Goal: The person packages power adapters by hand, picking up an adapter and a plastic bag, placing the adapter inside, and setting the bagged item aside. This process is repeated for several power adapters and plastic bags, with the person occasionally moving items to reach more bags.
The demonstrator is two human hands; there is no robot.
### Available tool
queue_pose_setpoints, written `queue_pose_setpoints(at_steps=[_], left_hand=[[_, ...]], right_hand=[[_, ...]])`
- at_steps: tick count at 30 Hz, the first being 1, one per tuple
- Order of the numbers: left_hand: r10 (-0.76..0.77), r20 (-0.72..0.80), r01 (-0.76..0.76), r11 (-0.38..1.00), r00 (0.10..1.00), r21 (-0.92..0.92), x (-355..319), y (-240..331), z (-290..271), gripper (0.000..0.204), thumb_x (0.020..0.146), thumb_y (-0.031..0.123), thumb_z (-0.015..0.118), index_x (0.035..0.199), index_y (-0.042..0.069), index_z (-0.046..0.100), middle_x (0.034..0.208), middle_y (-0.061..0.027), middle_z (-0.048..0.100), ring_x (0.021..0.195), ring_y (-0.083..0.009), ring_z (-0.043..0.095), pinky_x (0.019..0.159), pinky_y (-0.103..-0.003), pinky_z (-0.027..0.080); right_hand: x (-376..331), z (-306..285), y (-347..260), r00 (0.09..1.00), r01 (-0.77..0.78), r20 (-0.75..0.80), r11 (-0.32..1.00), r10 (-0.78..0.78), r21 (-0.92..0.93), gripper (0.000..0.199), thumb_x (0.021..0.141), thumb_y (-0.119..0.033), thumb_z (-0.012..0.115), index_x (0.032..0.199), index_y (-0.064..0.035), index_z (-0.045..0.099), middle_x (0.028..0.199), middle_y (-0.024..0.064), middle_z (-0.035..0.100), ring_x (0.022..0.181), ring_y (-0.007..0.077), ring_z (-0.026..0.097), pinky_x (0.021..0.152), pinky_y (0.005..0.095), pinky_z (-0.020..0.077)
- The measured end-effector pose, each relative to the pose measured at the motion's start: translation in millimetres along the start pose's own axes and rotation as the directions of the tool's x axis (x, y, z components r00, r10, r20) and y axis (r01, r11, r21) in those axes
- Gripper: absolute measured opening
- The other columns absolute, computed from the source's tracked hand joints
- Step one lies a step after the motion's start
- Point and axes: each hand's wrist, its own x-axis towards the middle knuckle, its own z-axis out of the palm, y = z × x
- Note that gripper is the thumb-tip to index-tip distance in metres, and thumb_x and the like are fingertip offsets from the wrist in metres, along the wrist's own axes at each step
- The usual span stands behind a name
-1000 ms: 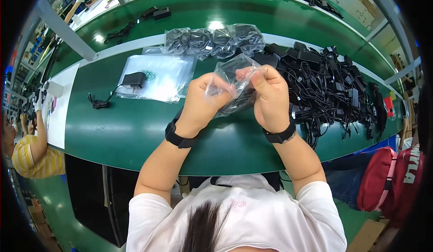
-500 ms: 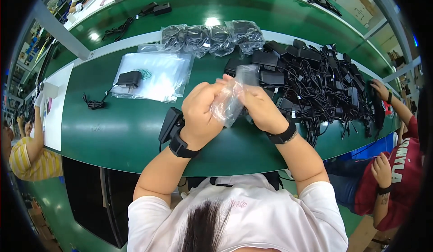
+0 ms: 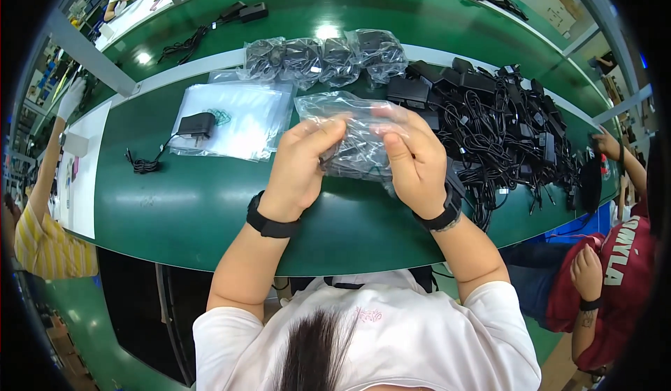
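Both hands hold one clear plastic bag (image 3: 353, 136) with a black power adapter and cable inside, raised just above the green table (image 3: 189, 209). My left hand (image 3: 302, 164) grips the bag's left side with fingers over its top. My right hand (image 3: 412, 157) grips the right side, thumb pressed on the front. Each wrist wears a black band.
A stack of flat clear bags (image 3: 234, 118) lies left of the hands, with a loose black adapter (image 3: 194, 125) and its cable on it. Several bagged adapters (image 3: 321, 59) sit in a row behind. A big pile of black adapters (image 3: 503, 125) fills the right. Other people sit at left (image 3: 42, 237) and right (image 3: 615, 265).
The bag has been turned from an upright bunch into a wide, flat hold, and both hands have spread apart along it. A person in red has come into view at right.
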Motion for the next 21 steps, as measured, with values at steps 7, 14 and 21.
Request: queue_pose_setpoints(at_steps=[7,14,21], left_hand=[[0.033,0.096,-0.045,0.991,0.995,0.129,-3.6,3.9,9.4,0.025,0.087,0.014,0.058,0.108,0.003,0.054,0.103,-0.0047,0.057,0.086,-0.0072,0.052,0.074,-0.021,0.042],[0.151,0.117,-0.182,0.927,0.982,0.327,4.1,-12.7,-2.0,0.021,0.089,0.015,0.054,0.106,0.001,0.055,0.092,-0.0018,0.058,0.080,-0.0072,0.052,0.069,-0.020,0.043],[0.463,0.079,-0.427,0.722,0.883,0.544,2.2,-20.1,5.1,0.015,0.087,0.016,0.057,0.090,0.002,0.063,0.087,-0.0053,0.061,0.078,-0.0133,0.055,0.069,-0.024,0.044]], right_hand=[[5.4,-14.5,-3.6,0.989,0.061,0.134,0.998,-0.059,-0.011,0.021,0.091,-0.013,0.048,0.097,0.0025,0.060,0.112,0.0189,0.058,0.101,0.0269,0.057,0.086,0.0315,0.0435],[1.6,-12.9,13.4,0.975,-0.068,0.222,0.981,0.027,0.180,0.021,0.086,-0.015,0.054,0.099,-0.0004,0.062,0.126,0.0201,0.046,0.117,0.0281,0.045,0.095,0.0355,0.0352],[-9.7,-2.5,24.2,0.988,-0.128,0.114,0.974,0.108,0.188,0.028,0.090,-0.025,0.051,0.090,0.0007,0.063,0.129,0.0184,0.044,0.117,0.0272,0.044,0.094,0.0361,0.0359]])
